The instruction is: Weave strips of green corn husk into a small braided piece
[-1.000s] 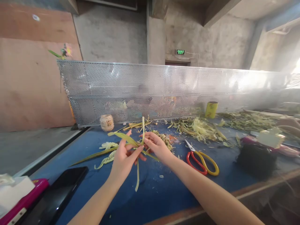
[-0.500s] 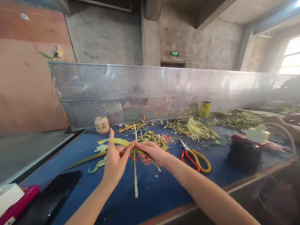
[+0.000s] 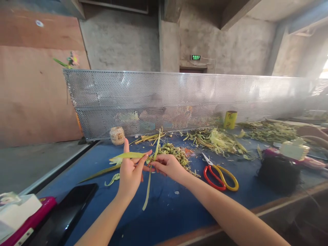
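Note:
My left hand (image 3: 130, 171) pinches a broad yellow-green leaf strip (image 3: 130, 155) between thumb and fingers, its index finger pointing up. Close against it, my right hand (image 3: 169, 165) has its fingers closed on a narrow pale strip (image 3: 147, 193), which runs upright between the hands, one end up and the other hanging over the blue table. The exact crossing of the strips is hidden by the fingertips. A long green leaf (image 3: 99, 173) slants out to the left beneath my left hand.
Red-and-yellow-handled scissors (image 3: 220, 176) lie to the right, near a black bundle (image 3: 278, 174). Leaf scraps (image 3: 174, 153) and dried husks (image 3: 217, 141) lie behind. A twine roll (image 3: 117, 135) stands at back left, a yellow can (image 3: 230, 120) at back right, a phone (image 3: 74, 208) at front left.
The view has shifted slightly, so the scene sits further right. The narrow strip now tilts, its top to the right, and my right hand's fingers have moved onto it.

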Available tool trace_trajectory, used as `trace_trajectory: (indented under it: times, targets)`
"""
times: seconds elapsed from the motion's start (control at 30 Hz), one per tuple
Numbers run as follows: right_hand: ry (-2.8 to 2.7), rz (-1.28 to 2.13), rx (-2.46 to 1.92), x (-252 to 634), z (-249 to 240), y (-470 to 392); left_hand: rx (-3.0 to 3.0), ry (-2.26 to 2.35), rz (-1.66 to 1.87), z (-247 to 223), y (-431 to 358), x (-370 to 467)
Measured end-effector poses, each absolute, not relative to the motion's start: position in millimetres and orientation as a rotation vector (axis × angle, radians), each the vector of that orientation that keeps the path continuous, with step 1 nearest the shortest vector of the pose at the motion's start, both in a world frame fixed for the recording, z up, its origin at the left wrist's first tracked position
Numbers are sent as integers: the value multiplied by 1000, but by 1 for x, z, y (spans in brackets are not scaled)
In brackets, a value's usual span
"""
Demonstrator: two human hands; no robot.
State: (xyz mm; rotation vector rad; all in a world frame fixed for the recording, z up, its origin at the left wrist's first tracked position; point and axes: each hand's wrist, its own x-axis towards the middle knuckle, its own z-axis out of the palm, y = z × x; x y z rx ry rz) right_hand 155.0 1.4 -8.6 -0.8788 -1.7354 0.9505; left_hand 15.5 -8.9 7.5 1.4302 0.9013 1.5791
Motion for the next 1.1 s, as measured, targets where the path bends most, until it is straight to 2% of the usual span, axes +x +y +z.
trace_trajectory:
  times: [0.23, 0.33, 0.5, 0.7, 0.9, 1.1]
  targets:
    - [-1577, 1181, -773, 156, -12, 5, 1458, 817, 1462, 2, 5, 12]
    - [-1560, 1146, -712, 157, -12, 5, 1376, 778, 1514, 1, 6, 12]
    - [-1787, 721, -702, 159, -13, 1, 1348, 827, 1502, 4, 1, 12]
    - [-2074, 169, -948, 166, -8, -8, 1339, 816, 1405, 7, -1, 12]
    - [-2114, -87, -885, 170, -6, -10, 1370, 720, 1288, 7, -1, 11]
    - [-2183, -340, -781, 170, -10, -11, 1320, 699, 1343, 4, 1, 11]
